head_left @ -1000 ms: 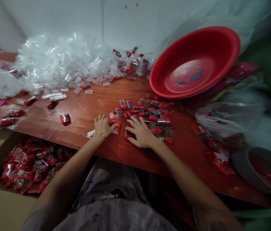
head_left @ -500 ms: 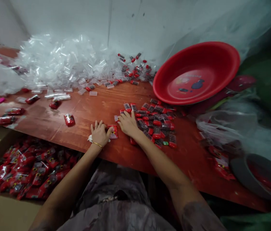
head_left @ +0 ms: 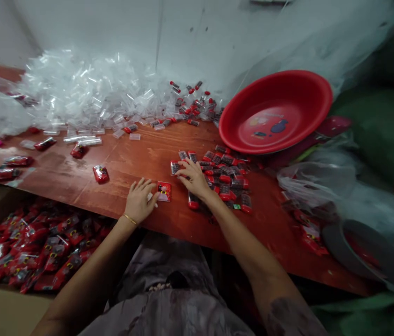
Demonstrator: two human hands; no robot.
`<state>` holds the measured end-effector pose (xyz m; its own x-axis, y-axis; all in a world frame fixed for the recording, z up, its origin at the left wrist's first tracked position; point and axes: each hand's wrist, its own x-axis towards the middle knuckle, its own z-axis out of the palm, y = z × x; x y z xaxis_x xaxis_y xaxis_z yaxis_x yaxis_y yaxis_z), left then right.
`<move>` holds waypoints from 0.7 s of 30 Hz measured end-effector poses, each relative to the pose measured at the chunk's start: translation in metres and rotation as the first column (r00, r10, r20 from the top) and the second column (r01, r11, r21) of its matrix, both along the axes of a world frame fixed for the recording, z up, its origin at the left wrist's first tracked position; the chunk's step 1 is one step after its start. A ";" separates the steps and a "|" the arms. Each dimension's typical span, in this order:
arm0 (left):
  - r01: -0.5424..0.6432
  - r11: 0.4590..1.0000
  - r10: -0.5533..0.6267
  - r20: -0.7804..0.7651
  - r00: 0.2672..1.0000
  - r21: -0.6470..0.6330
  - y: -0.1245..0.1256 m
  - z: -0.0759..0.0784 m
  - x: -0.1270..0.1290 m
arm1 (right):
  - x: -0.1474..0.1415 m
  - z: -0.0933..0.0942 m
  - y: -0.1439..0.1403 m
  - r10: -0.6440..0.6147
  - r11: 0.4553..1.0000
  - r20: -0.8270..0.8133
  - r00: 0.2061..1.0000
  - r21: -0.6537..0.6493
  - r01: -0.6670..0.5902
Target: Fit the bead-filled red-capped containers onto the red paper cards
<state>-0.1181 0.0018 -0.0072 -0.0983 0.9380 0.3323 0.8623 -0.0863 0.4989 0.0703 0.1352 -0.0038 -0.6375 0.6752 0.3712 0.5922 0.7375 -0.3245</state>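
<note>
My left hand [head_left: 141,200] is over the front of the table with fingers curved. A bit of crumpled white material [head_left: 150,197] shows between its thumb and fingers, mostly hidden. Just right of its fingertips lies a flat red printed packet [head_left: 164,191]. My right hand [head_left: 195,178] is at the left edge of a pile of small clear containers with red ends and dark contents [head_left: 224,191]. Its fingers and thumb are apart, with nothing visible between them. One such container [head_left: 175,167] lies by its fingertips.
A heap of clear plastic pieces [head_left: 88,91] lines the wall. A red basin [head_left: 277,112] leans at the back right. Red wrapped packs [head_left: 100,174] lie to the left on the table; a box below holds many more [head_left: 50,247]. Plastic bags [head_left: 308,184] sit at right.
My left hand has lifted and shifted slightly left, uncovering more of the red packet. My right hand has moved a little right, its fingers drawing back from the small container.
</note>
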 end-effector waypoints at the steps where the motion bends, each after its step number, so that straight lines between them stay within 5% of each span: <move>1: -0.017 1.000 0.017 0.104 0.994 0.000 0.002 0.006 0.007 | 0.004 0.005 -0.008 -0.009 1.000 -0.042 0.999 0.011 0.009; 7: 0.034 0.991 0.059 0.643 0.764 -0.131 0.021 0.018 0.049 | 0.022 0.027 -0.059 -0.019 0.973 0.057 0.998 0.233 0.005; 11: 0.183 0.976 -0.013 0.818 0.575 -0.113 0.029 0.009 0.060 | 0.029 0.024 -0.080 -0.036 0.961 0.084 0.996 0.278 0.011; 13: 0.200 0.976 -0.034 0.835 0.550 -0.092 0.028 0.007 0.062 | 0.031 0.016 -0.088 -0.099 0.964 0.002 0.995 0.248 0.095; 17: 0.126 0.989 -0.028 0.760 0.649 -0.071 0.020 0.006 0.065 | 0.029 -0.006 -0.100 -0.309 0.948 -0.329 0.892 -0.034 0.316; 21: 0.190 0.979 -0.084 0.693 0.716 -0.078 0.013 0.009 0.067 | 0.023 -0.020 -0.102 -0.406 0.877 -0.511 0.758 -0.452 0.164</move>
<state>-0.0506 0.0148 0.0019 -0.1150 0.9886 0.0971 0.2661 -0.0636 0.9619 0.0930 0.0327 -0.0236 -0.1375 0.9465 0.2920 0.3651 0.3225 -0.8733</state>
